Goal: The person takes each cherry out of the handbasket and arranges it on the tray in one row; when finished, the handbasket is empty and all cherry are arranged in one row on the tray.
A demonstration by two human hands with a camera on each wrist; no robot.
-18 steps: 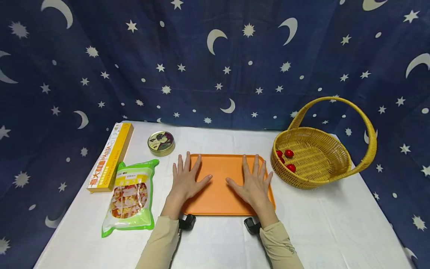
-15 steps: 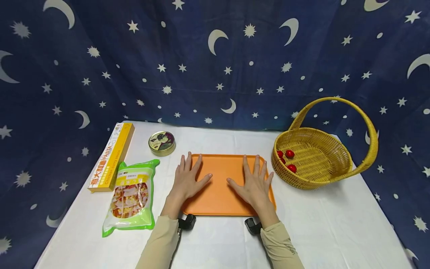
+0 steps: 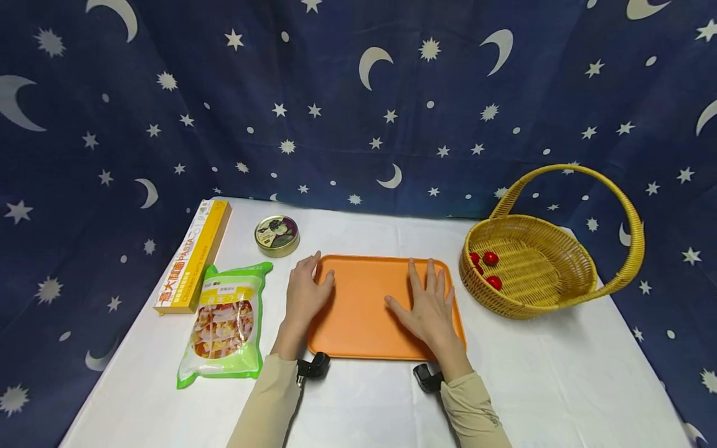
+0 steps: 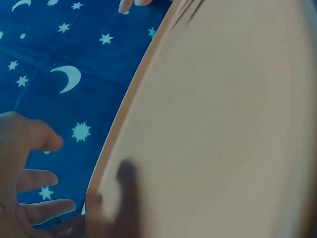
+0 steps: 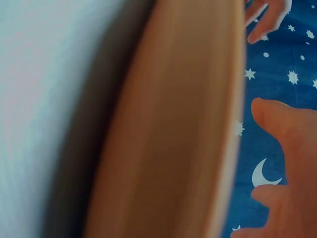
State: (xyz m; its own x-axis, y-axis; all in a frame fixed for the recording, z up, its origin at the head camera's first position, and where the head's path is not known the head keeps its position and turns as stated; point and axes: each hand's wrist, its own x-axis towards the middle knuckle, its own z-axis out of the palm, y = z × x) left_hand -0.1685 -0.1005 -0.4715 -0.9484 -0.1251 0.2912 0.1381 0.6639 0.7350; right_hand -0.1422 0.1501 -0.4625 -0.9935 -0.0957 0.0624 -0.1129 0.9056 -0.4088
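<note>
Both hands are on the orange tray [image 3: 364, 311], which lies flat on the white table [image 3: 560, 373], centre, just in front of us.

The left hand [image 3: 305, 295] is turned on its edge at the tray's 9 o'clock rim. Its thumb is inside the rim and its fingers lie along the outside. The grip is wide and loose, closed on nothing. In the left wrist view the fingers [image 4: 34, 181] spread beside the rim and do not wrap it.

The right hand [image 3: 430, 306] lies palm down on the tray floor toward 4 o'clock, fingers straight and spread. Its grip is wide too and holds nothing.

Around the tray:
- Wicker basket [image 3: 560, 298] at 2 o'clock, near the tray but apart from it, with small red tomatoes [image 3: 490, 257] inside.
- Round tin [image 3: 277, 235] at 11 o'clock.
- Yellow pasta box [image 3: 193, 255] at 10 o'clock.
- Green snack bag [image 3: 224, 320] at 9 o'clock, just beside the left hand.

We judge the step to be a resting pose on the tray that is starting to break. The left hand has its side to the rim, and nothing is picked up or grasped. If the tray is the thing to move, the next move calls for fingers under both short rims, at 9 and 3 o'clock, and a level lift. If an item is next, the left hand is nearest the bag and the tin, and the right hand is nearest the basket.
</note>
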